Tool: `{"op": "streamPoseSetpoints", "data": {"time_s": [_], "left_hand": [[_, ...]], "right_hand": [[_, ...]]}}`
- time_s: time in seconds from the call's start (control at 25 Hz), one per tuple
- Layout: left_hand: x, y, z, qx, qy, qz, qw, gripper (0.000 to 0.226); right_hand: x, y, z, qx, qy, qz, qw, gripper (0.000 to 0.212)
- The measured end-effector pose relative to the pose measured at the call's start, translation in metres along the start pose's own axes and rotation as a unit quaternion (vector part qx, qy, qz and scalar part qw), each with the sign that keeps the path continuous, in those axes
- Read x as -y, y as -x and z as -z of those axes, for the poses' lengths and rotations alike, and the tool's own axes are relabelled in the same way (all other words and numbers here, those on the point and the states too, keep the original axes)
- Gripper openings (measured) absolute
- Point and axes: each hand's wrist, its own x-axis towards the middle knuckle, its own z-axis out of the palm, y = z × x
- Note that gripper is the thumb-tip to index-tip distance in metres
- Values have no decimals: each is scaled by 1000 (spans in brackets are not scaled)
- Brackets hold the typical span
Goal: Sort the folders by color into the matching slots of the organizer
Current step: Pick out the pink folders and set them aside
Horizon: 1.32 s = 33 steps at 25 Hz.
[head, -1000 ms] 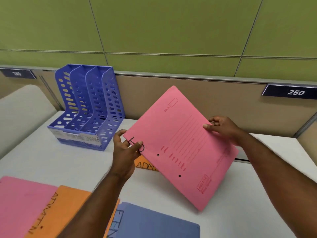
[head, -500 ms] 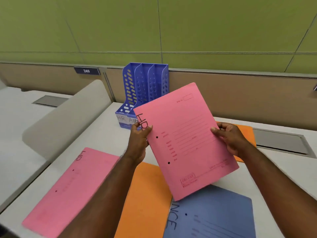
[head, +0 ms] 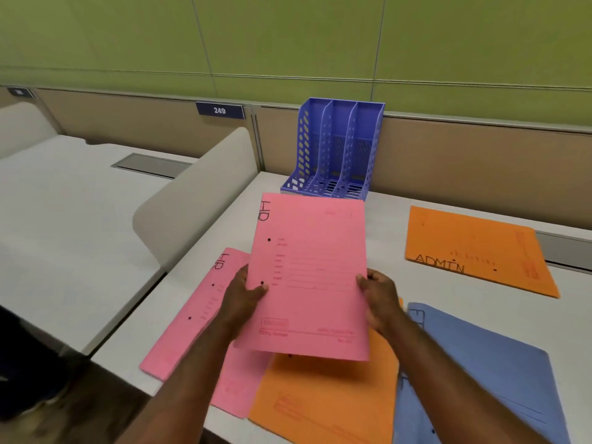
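Bare desk (head: 243, 200) lies left of the blue organizer (head: 336, 149), whose three slots open upward and forward. A curved divider panel (head: 192, 206) walls off the left side. Flat folders cover the near desk, and an orange folder (head: 474, 248) lies well right of the organizer.

Pink folder (head: 315, 267) marked "HR", centre frame, held above the desk, left edge gripped by left hand (head: 242, 291), right edge by right hand (head: 381, 299). Second pink "HR" folder (head: 192, 318) flat at lower left, partly under the held one. Orange folder (head: 323, 398) flat at bottom centre, overlapping the second pink one. Blue folder (head: 480, 376) flat at lower right. Orange "ADMIN" folder (head: 474, 248) flat at right, apart from the rest. Blue three-slot organizer (head: 336, 149) upright at upper centre, against the partition, slots empty.
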Motion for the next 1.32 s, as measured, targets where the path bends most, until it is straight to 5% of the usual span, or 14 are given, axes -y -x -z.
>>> {"op": "streamPoseSetpoints", "data": {"time_s": [0.36, 0.64, 0.96, 1.16, 1.32], "left_hand": [[54, -35, 120, -51, -147, 67, 986, 40], [85, -40, 146, -84, -202, 95, 971, 41], [97, -37, 140, -95, -200, 95, 971, 40], [82, -33, 122, -146, -266, 112, 946, 60], [49, -29, 81, -182, -270, 23, 945, 52]], "right_hand": [[-78, 43, -91, 40, 172, -104, 979, 19], [-99, 56, -116, 120, 187, -203, 954, 10], [-86, 63, -104, 182, 182, -184, 949, 23], [-74, 66, -87, 165, 177, -148, 959, 17], [-55, 60, -54, 125, 165, -101, 973, 19]]}}
